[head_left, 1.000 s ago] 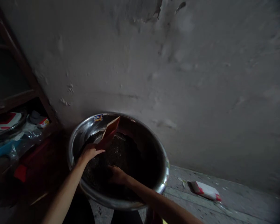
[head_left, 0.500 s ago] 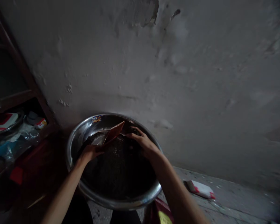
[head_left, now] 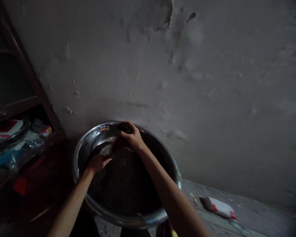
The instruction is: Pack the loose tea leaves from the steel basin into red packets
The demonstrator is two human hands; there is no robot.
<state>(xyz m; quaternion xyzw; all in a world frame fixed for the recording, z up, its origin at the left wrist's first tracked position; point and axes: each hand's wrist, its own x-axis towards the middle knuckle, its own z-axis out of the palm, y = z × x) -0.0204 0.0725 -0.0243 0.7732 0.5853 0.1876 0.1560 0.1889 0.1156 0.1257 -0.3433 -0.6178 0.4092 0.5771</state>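
A large steel basin [head_left: 124, 221] holds a bed of dark soil [head_left: 120, 191]. Inside it, my left hand [head_left: 98, 163] grips a reddish-brown, square-edged pot [head_left: 117, 145], which is tilted and partly in shadow. My fingers under the pot are mostly hidden. Above the pot, near the basin's far rim, my right hand [head_left: 134, 136] is closed around a dark clump of soil [head_left: 126, 127].
Behind the basin rises a grey wall [head_left: 212, 98] with peeling plaster. A red-and-white box [head_left: 220, 208] lies on the floor at the right. Plastic bags [head_left: 31, 146] and other items crowd a dark cabinet [head_left: 39, 89] at the left.
My right hand has risen from the soil at the right and moved left over the pot, carrying a clump of soil. My left hand stays at the pot, which is now partly covered.
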